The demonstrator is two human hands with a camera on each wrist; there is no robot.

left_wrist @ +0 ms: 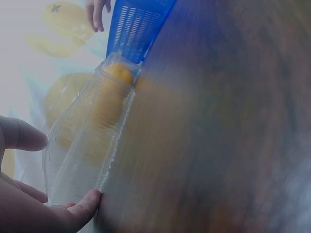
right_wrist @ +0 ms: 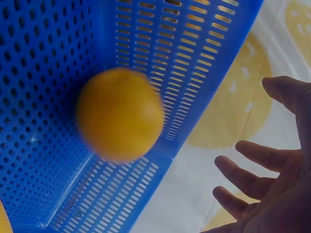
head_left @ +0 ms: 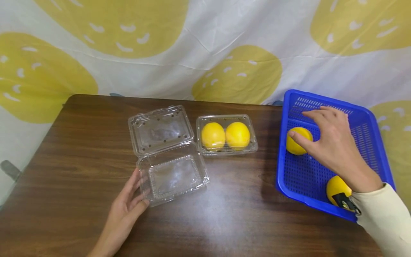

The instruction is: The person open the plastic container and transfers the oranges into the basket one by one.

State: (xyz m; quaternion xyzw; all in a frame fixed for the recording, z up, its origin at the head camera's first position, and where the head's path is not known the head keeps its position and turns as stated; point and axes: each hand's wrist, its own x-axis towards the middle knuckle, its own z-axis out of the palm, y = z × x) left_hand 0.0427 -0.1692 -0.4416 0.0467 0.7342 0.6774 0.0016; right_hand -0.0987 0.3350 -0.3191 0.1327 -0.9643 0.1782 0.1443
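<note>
An open, clear plastic clamshell box lies on the table with its lid folded back away from me. My left hand holds its near left side, the thumb at the front corner and the fingers along the left wall; the left wrist view shows the fingertips on the box's edge. Over the blue basket hovers my right hand, fingers spread and nothing in them. Just beside its thumb sits a round yellow fruit, perhaps an orange. Another yellow fruit is partly hidden under the right wrist.
A closed clear clamshell holding two yellow fruits stands right of the open box. Under everything is a brown wooden table. Behind it hangs a white cloth with yellow fruit prints. The basket's raised rim surrounds its contents.
</note>
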